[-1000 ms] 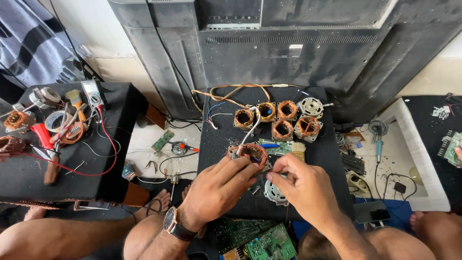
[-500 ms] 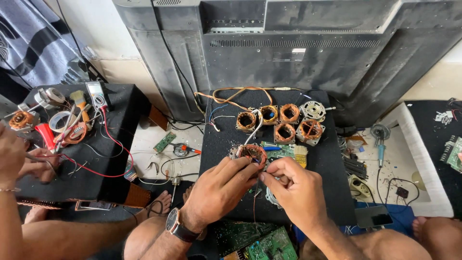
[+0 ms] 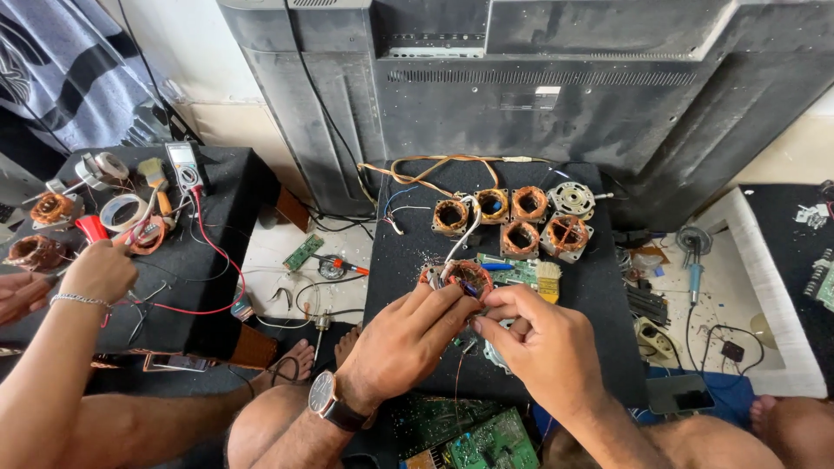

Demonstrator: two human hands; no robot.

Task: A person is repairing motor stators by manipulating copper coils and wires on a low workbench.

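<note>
Left hand (image 3: 408,343) and right hand (image 3: 543,343) both pinch the copper coil (image 3: 467,276) at its near edge, over the black tabletop (image 3: 599,287); fingertips touching.

Just one view here, a head-worn camera looking steeply down and forward from above the person's lap. It's pretty close: the left hand (image 3: 407,340) and right hand (image 3: 540,347) sit low in the middle of the frame, over a black mat (image 3: 599,287). The wide lens also takes in a flat black screen back (image 3: 556,95) leaning at the top and a co-worker's hand (image 3: 100,271) at the left edge. No second view to overlap with.
</note>
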